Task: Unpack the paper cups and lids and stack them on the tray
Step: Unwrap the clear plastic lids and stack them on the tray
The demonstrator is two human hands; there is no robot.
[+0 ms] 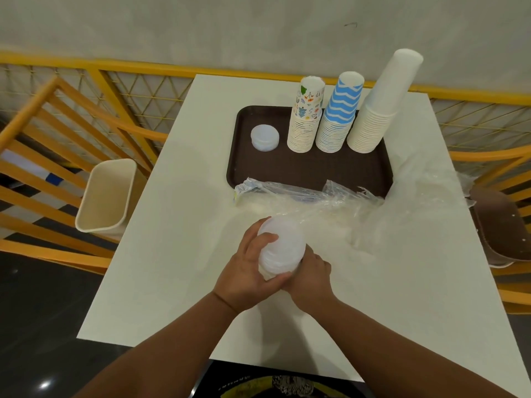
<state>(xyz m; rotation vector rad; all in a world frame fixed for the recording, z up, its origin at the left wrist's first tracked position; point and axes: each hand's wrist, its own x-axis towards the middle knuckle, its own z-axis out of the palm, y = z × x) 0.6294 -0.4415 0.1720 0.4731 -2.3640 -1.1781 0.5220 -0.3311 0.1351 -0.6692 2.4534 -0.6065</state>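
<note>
A stack of translucent white lids [283, 245] is held over the white table, near its front middle. My left hand [247, 271] grips the stack from the left, thumb across its top. My right hand [309, 278] grips it from below right. On the dark brown tray [304, 170] at the back stand three upside-down cup stacks: a patterned one [304, 122], a blue-and-white wavy one [337, 116] and a taller plain white one [376, 110]. A short pile of lids [264, 137] lies on the tray's left part.
Crumpled clear plastic wrapping [339, 202] lies across the tray's front edge and spreads to the table's right side. A beige bin [107, 196] stands off the table's left edge. Yellow-orange railings run behind and to the left. A brown chair seat [497, 225] is at the right.
</note>
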